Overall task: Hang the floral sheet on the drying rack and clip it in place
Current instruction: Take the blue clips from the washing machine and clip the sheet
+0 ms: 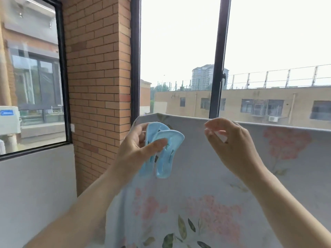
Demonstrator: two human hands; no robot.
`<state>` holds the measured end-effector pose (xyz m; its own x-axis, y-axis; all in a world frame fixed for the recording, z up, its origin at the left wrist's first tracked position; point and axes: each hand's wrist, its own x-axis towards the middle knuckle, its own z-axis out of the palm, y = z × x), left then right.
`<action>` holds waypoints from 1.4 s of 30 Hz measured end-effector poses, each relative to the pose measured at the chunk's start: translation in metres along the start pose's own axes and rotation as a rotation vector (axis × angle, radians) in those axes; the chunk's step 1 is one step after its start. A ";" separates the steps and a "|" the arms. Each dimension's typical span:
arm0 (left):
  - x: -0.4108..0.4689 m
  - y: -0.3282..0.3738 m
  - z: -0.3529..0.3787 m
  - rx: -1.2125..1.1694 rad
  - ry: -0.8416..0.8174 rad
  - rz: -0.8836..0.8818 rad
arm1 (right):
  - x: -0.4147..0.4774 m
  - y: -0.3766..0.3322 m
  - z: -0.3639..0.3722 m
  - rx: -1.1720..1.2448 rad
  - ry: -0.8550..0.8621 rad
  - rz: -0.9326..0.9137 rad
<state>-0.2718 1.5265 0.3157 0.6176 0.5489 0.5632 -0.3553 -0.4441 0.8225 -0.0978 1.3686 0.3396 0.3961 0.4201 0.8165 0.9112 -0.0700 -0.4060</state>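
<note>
Blue clips (pixel 170 140), two, are gripped in the left hand (pixel 136 151); the right hand (pixel 232 147) hangs loosely curled and empty before the floral sheet (pixel 197 179).

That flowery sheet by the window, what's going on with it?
A person is hanging laundry. The floral sheet is already draped over a rail in front of the window, with the rail itself hidden under the fabric. The left hand holds what look like two light-blue clips just in front of the sheet's top left corner. The right hand is raised beside them, fingers loosely curled and apparently empty. No clip is on the sheet yet.
</note>
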 end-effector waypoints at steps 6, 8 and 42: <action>0.072 -0.010 -0.002 -0.004 -0.108 0.083 | 0.049 0.019 0.012 -0.244 0.029 -0.064; 0.091 -0.014 -0.004 -0.045 -0.150 0.093 | 0.055 0.027 0.021 -0.345 -0.003 -0.047; 0.166 -0.026 -0.029 0.291 -0.351 0.323 | 0.090 -0.031 0.023 0.496 -0.062 0.137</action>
<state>-0.1804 1.6493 0.3903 0.7238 0.1056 0.6819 -0.3878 -0.7551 0.5286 -0.0933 1.4299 0.4165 0.4864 0.4912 0.7226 0.6823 0.3030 -0.6653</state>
